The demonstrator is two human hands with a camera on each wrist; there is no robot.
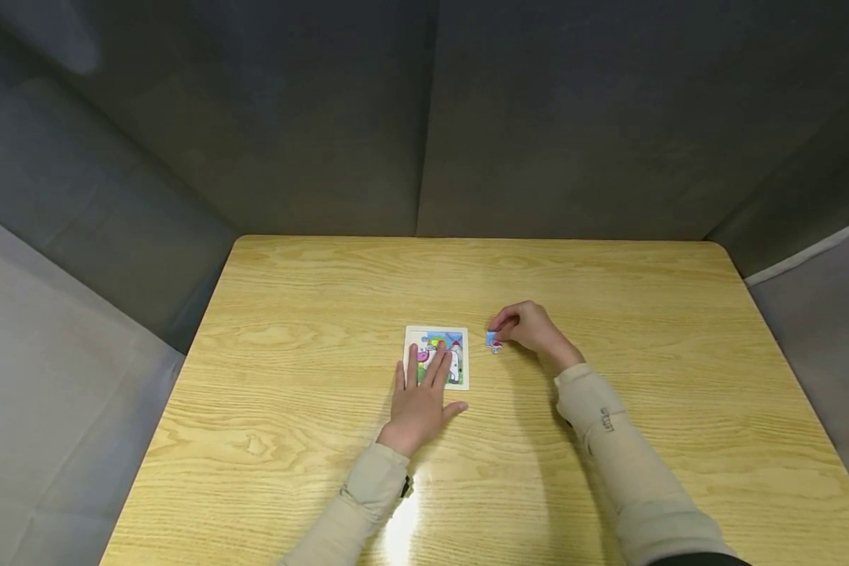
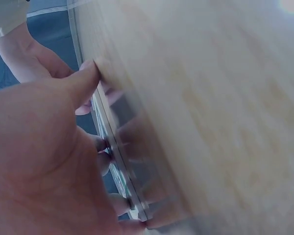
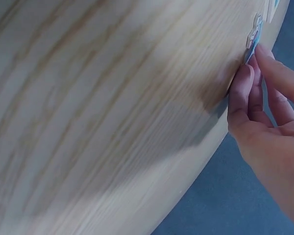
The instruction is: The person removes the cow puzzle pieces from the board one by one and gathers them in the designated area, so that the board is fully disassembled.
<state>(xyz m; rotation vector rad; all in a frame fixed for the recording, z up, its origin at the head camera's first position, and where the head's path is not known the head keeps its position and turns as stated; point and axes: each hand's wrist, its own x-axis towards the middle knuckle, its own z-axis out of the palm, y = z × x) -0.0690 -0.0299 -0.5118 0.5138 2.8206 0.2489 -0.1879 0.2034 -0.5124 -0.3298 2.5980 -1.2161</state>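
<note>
A small square puzzle [image 1: 456, 336] with a white frame and a cartoon animal picture lies mid-table; its upper left part shows plain white. My left hand [image 1: 419, 401] rests on it with fingers straight and spread, thumb out over the table to the right. Just right of the frame, my right hand [image 1: 531, 326] pinches a blue puzzle piece [image 1: 493, 339] between thumb and fingertips. In the right wrist view the puzzle piece [image 3: 254, 39] is tilted, one edge close over the wood. Parts of the picture are hidden under my left fingers.
The wooden table [image 1: 290, 314] has rounded far corners. Dark grey partition panels [image 1: 325, 118] stand behind it and along both sides. A bright light reflection [image 1: 401, 527] lies near the table's front, beside my left sleeve [image 1: 361, 495].
</note>
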